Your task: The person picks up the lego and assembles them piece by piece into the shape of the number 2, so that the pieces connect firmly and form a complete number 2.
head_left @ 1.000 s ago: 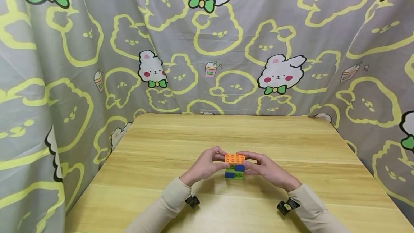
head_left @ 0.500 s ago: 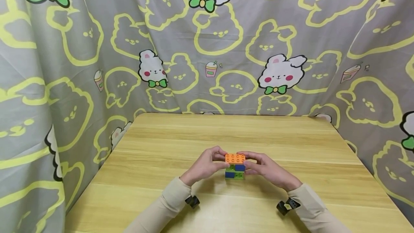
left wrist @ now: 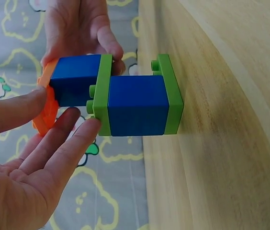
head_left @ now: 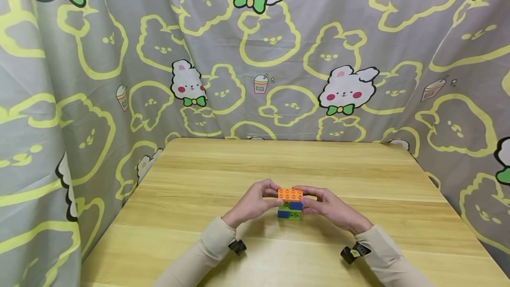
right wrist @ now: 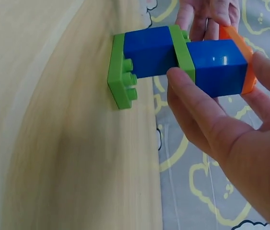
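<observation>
A stack of toy building bricks stands upright on the wooden table. At its bottom is a green plate [left wrist: 173, 103], with a blue brick [left wrist: 137, 105] on its left half. Above comes a second green plate [right wrist: 181, 52], then another blue brick [right wrist: 219, 67] on the right half. The orange plate [head_left: 290, 194] tops the stack, studs up. My left hand [head_left: 253, 203] pinches the orange plate's left end, a fingertip against the upper green plate. From the right side, my right hand [head_left: 330, 207] pinches the orange plate too, with one finger touching the upper green plate.
The wooden table [head_left: 191, 167] stretches around the stack on all sides. Behind and beside it hangs a grey curtain [head_left: 223, 48] printed with cartoon animals. A dark wrist device [head_left: 237, 248] sits at the left cuff, another dark device [head_left: 350, 255] at the right.
</observation>
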`<state>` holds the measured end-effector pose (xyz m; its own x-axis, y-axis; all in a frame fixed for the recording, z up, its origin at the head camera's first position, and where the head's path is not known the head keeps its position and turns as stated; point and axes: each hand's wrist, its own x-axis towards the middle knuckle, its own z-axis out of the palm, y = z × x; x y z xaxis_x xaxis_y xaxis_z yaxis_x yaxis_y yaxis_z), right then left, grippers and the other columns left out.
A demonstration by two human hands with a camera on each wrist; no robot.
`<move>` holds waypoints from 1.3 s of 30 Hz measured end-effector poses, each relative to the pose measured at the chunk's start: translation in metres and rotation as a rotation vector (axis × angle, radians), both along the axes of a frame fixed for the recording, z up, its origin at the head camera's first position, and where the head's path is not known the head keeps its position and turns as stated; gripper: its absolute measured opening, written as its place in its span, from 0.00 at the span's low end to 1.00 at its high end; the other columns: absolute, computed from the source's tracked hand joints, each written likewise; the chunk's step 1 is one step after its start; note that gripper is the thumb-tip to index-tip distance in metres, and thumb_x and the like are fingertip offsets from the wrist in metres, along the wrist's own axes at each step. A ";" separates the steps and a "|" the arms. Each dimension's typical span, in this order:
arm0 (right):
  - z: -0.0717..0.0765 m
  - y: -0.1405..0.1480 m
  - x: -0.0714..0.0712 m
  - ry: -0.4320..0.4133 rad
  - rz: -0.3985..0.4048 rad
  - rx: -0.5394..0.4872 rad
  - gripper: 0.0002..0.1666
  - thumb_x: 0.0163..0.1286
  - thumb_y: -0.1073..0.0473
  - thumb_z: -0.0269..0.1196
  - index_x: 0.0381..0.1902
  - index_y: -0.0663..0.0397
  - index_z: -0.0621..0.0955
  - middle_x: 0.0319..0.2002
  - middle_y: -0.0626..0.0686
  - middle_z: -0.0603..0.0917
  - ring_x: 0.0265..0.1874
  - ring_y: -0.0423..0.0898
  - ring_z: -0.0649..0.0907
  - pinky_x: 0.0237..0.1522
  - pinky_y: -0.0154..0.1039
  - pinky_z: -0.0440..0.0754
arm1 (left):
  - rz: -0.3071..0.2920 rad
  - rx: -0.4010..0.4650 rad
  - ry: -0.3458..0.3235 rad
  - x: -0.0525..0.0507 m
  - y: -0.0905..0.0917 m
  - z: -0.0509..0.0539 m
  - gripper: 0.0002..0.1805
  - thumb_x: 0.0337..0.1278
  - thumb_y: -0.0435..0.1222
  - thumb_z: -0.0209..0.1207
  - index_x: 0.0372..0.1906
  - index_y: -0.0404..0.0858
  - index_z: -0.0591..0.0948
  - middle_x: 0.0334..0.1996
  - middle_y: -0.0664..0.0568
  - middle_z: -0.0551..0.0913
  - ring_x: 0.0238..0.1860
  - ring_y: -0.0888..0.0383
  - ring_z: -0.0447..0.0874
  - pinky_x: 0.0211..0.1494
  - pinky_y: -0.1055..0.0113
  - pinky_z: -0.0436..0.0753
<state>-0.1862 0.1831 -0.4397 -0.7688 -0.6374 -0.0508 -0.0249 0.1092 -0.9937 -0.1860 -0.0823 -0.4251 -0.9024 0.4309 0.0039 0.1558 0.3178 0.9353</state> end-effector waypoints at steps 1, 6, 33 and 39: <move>0.000 0.000 0.000 -0.003 0.000 0.004 0.34 0.82 0.53 0.55 0.77 0.63 0.62 0.66 0.69 0.73 0.63 0.64 0.79 0.61 0.48 0.82 | 0.000 -0.001 0.001 0.000 0.000 0.000 0.13 0.63 0.36 0.69 0.49 0.40 0.81 0.47 0.50 0.89 0.51 0.56 0.86 0.57 0.55 0.82; 0.000 0.000 0.001 0.025 -0.003 0.052 0.34 0.82 0.51 0.54 0.78 0.58 0.62 0.70 0.68 0.68 0.63 0.61 0.79 0.62 0.49 0.81 | -0.008 -0.010 0.015 0.001 0.000 0.000 0.14 0.63 0.37 0.69 0.50 0.41 0.81 0.47 0.51 0.89 0.51 0.56 0.86 0.56 0.56 0.82; 0.003 0.003 0.005 0.191 -0.149 0.174 0.24 0.72 0.53 0.68 0.58 0.56 0.74 0.59 0.61 0.77 0.57 0.58 0.81 0.52 0.38 0.85 | -0.093 -0.056 0.033 -0.004 -0.013 0.004 0.12 0.65 0.37 0.67 0.49 0.41 0.78 0.50 0.47 0.85 0.46 0.52 0.90 0.49 0.61 0.87; 0.000 0.000 0.005 0.239 -0.163 0.168 0.21 0.72 0.54 0.67 0.57 0.56 0.75 0.58 0.61 0.78 0.56 0.58 0.83 0.52 0.38 0.85 | -0.104 -0.031 0.027 -0.003 -0.015 0.001 0.12 0.69 0.41 0.64 0.51 0.44 0.77 0.52 0.45 0.85 0.49 0.46 0.89 0.50 0.60 0.87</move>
<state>-0.1811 0.1830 -0.4402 -0.8628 -0.5030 0.0496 -0.2241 0.2928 -0.9296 -0.1891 -0.0977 -0.4243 -0.8526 0.5224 0.0129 0.2144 0.3272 0.9203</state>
